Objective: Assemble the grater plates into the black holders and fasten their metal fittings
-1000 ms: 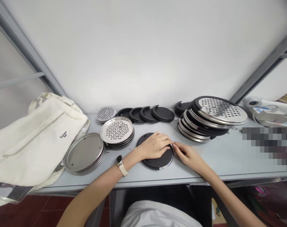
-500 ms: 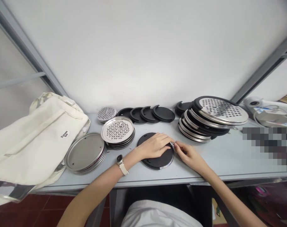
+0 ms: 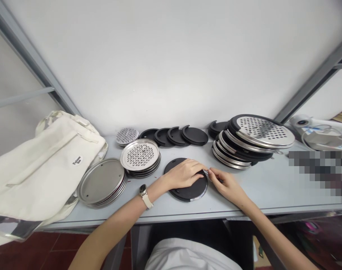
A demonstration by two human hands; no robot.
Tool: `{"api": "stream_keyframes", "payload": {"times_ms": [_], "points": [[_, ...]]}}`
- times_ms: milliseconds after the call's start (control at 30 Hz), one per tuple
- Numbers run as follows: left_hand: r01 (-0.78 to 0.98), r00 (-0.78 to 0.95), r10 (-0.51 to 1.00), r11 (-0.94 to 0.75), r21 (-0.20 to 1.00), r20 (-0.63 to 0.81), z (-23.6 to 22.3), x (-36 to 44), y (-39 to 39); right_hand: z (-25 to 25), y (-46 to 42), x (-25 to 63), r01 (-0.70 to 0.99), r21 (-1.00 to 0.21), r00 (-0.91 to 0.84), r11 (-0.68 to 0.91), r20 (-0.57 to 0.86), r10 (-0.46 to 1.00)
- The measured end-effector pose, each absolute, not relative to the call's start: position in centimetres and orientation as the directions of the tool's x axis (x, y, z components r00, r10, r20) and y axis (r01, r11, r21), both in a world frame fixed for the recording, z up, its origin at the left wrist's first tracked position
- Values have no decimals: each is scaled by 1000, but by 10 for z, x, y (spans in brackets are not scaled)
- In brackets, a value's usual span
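Note:
A round black disc (image 3: 184,193) lies flat on the grey table, with a notch-like gap in its raised border and a thin silvery edge at its lower right. Across its top lies my left hand (image 3: 186,173), palm down, its fingers bent over the disc and holding it by the right edge. My right hand (image 3: 223,182) is closed in a pinch at that same edge, fingertips meeting those of the left. What it pinches is too small and hidden to make out. Left of the disc stands a stack of round metal grater plates (image 3: 139,154).
Plain metal discs (image 3: 103,180) are stacked at left, beside a cream bag (image 3: 47,168). A small grater plate (image 3: 127,135) and several black rings (image 3: 195,135) line the wall. A tall leaning pile of large graters (image 3: 263,129) stands at right, near a white device (image 3: 302,122).
Both hands stay at the disc's right edge, almost still. The right fingertips have shifted very slightly; nothing else has visibly moved.

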State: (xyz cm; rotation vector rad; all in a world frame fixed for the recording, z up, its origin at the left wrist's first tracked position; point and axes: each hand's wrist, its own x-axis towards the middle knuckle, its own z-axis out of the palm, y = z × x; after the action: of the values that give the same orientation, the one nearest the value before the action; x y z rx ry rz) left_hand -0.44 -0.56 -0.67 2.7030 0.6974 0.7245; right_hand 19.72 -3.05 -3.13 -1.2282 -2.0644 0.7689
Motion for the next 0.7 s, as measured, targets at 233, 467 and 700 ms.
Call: {"api": "stream_keyframes", "payload": {"times_ms": [233, 467, 700], "points": [[374, 762, 508, -851, 368, 402, -5, -4, -6, -30, -31, 196, 544, -730, -384, 413, 221, 897], [366, 760, 527, -831, 420, 380, -3, -5, -8, -31, -32, 197, 542, -730, -388, 417, 223, 894], [360, 745, 542, -818, 449, 389, -4, -5, -6, -33, -30, 199, 540, -739, -323, 403, 260, 910]]}}
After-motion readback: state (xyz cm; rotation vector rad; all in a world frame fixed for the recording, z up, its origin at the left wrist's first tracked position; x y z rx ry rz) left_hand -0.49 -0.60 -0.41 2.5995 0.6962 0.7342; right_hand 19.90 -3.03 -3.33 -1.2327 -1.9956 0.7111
